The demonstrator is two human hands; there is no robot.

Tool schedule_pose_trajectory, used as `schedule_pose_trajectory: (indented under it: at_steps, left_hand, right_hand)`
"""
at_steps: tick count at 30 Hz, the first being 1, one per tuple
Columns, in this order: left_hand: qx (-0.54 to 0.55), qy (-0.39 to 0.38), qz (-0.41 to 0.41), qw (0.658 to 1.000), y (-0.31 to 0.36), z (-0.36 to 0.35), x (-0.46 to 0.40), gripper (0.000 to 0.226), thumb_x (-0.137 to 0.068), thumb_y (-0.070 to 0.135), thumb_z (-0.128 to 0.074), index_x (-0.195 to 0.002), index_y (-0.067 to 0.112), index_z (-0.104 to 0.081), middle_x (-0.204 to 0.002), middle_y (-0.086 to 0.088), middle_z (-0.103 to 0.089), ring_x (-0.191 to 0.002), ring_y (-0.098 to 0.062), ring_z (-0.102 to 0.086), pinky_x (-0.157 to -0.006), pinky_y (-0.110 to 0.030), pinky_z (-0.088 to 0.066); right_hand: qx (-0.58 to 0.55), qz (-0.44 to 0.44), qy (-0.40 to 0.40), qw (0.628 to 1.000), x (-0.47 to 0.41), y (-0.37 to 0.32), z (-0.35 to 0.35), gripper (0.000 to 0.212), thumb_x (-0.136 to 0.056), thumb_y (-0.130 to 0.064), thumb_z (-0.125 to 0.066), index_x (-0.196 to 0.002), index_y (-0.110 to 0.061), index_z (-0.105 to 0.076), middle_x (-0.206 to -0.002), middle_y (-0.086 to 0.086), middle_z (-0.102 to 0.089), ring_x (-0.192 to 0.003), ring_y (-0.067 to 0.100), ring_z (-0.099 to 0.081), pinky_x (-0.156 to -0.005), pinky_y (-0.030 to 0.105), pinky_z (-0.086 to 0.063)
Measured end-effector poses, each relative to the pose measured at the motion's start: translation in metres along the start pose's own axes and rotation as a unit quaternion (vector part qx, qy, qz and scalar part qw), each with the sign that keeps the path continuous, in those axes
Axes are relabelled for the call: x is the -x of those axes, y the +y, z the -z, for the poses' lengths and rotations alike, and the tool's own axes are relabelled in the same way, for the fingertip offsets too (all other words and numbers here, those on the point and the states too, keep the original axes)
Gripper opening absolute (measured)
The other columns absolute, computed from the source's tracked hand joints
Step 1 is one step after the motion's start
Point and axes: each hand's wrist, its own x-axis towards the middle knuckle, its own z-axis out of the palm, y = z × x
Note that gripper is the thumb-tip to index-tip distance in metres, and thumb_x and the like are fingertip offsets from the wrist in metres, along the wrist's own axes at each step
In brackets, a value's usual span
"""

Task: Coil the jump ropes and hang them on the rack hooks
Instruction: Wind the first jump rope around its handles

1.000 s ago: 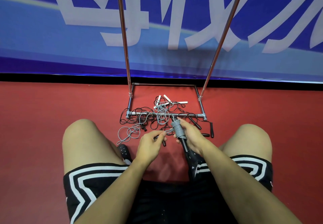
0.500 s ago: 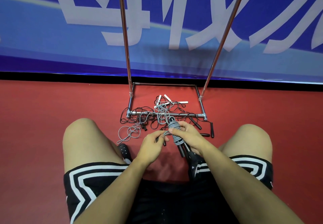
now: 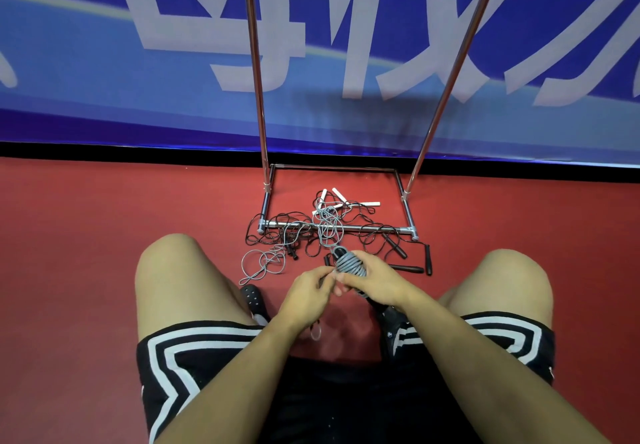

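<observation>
Both hands met low in the centre, between the knees of a squatting person. Right hand (image 3: 375,279) gripped a grey jump rope (image 3: 350,263) wound in tight turns round its black handles, fingers curled round the bundle. Left hand (image 3: 309,289) sat just beside it, fingertips pinched on the rope's loose end next to the coil. Grey cord trailed from the bundle up across the rack base bar (image 3: 374,228), plus a separate loose grey loop (image 3: 263,263) on the red floor (image 3: 69,270) left of the hands. Black ropes (image 3: 375,236) lay tangled over and around the bar, several black handles (image 3: 408,268) on the floor to the right of the hands. White handles (image 3: 341,195) lay inside the base frame, further back. Two rack uprights (image 3: 256,73) rose from the base in front of a blue banner with white lettering (image 3: 173,45); hooks out of frame. Black shorts with white stripes (image 3: 180,357), dark shoes partly visible under the legs
</observation>
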Motion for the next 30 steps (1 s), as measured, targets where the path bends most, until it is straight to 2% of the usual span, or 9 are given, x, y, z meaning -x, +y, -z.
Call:
schedule_pose_trajectory:
  at_steps: [2,6,10,12,14,16,20,26,30]
  left_hand:
    - [0.02,-0.011,0.046,0.999,0.002,0.001,0.0,0.026,-0.106,0.033,-0.048,-0.094,0.025,-0.069,-0.068,0.002,-0.073,-0.048,-0.015,-0.059,-0.051,-0.026,-0.047]
    - [0.112,-0.019,0.156,0.981,0.004,0.004,-0.002,0.047,-0.109,0.037,-0.043,-0.083,0.008,-0.071,-0.051,-0.003,-0.056,-0.036,-0.015,-0.042,-0.042,-0.02,-0.032]
    - [0.286,-0.003,0.191,0.939,0.008,0.006,-0.005,0.041,-0.108,0.027,-0.046,-0.078,0.006,-0.065,-0.052,0.0,-0.037,-0.04,-0.011,-0.028,-0.043,-0.019,-0.023]
    - [0.328,-0.001,0.194,0.924,0.01,0.007,-0.005,0.034,-0.107,0.027,-0.051,-0.081,0.007,-0.062,-0.053,0.001,-0.043,-0.038,-0.009,-0.033,-0.04,-0.019,-0.029]
    - [0.335,-0.004,0.2,0.921,0.013,0.006,-0.002,0.027,-0.106,0.025,-0.055,-0.086,0.008,-0.061,-0.065,-0.003,-0.066,-0.038,-0.009,-0.048,-0.039,-0.019,-0.042]
    - [0.317,0.006,0.194,0.928,0.016,0.007,-0.001,0.021,-0.104,0.021,-0.059,-0.089,0.007,-0.061,-0.079,-0.006,-0.077,-0.039,-0.008,-0.055,-0.039,-0.018,-0.044]
    - [0.263,0.07,0.141,0.952,0.016,0.01,-0.003,0.013,-0.097,0.015,-0.069,-0.088,0.006,-0.066,-0.079,-0.006,-0.078,-0.04,-0.008,-0.043,-0.04,-0.016,-0.034]
    - [0.278,0.088,0.091,0.952,0.017,0.008,-0.003,0.008,-0.098,0.01,-0.066,-0.1,0.006,-0.073,-0.072,-0.004,-0.075,-0.042,-0.004,-0.044,-0.046,-0.014,-0.036]
    - [0.254,0.079,0.1,0.959,0.016,0.008,-0.002,0.021,-0.102,0.013,-0.06,-0.086,0.006,-0.071,-0.065,0.0,-0.07,-0.04,-0.009,-0.039,-0.042,-0.017,-0.031]
  right_hand:
    - [0.014,0.0,0.007,1.0,-0.001,0.002,-0.001,0.028,-0.094,-0.015,-0.074,-0.115,-0.002,-0.061,-0.088,0.006,-0.068,-0.073,0.01,-0.064,-0.07,0.022,-0.051]
    - [-0.023,-0.025,0.043,0.998,-0.007,0.008,0.003,0.022,-0.094,-0.016,-0.074,-0.111,-0.01,-0.061,-0.083,0.004,-0.067,-0.069,0.013,-0.064,-0.07,0.033,-0.053]
    - [-0.095,-0.048,0.075,0.991,-0.008,0.009,0.005,0.018,-0.095,-0.017,-0.073,-0.11,-0.012,-0.063,-0.084,0.001,-0.067,-0.071,0.013,-0.065,-0.076,0.041,-0.059]
    - [-0.132,-0.055,0.081,0.986,-0.008,0.008,0.003,0.018,-0.096,-0.016,-0.071,-0.111,-0.01,-0.063,-0.087,0.002,-0.066,-0.071,0.012,-0.065,-0.072,0.036,-0.06]
    - [-0.16,-0.057,0.093,0.981,-0.008,0.005,0.003,0.017,-0.097,-0.016,-0.07,-0.111,-0.009,-0.063,-0.09,0.005,-0.066,-0.07,0.012,-0.065,-0.066,0.031,-0.06]
    - [-0.181,-0.055,0.101,0.977,-0.008,0.005,0.004,0.015,-0.097,-0.016,-0.069,-0.109,-0.01,-0.064,-0.095,0.009,-0.068,-0.071,0.013,-0.065,-0.065,0.029,-0.059]
    - [-0.187,-0.056,0.102,0.976,-0.008,0.006,0.007,0.02,-0.096,-0.018,-0.071,-0.113,-0.009,-0.065,-0.108,0.016,-0.074,-0.075,0.014,-0.066,-0.07,0.031,-0.059]
    - [-0.198,-0.06,0.103,0.973,-0.011,0.002,0.003,0.011,-0.098,-0.02,-0.068,-0.105,-0.012,-0.064,-0.09,0.007,-0.065,-0.071,0.013,-0.061,-0.064,0.028,-0.054]
    - [-0.282,-0.127,0.091,0.947,-0.015,0.001,0.001,0.026,-0.105,-0.033,-0.054,-0.104,-0.01,-0.065,-0.078,0.004,-0.06,-0.064,0.016,-0.058,-0.062,0.032,-0.048]
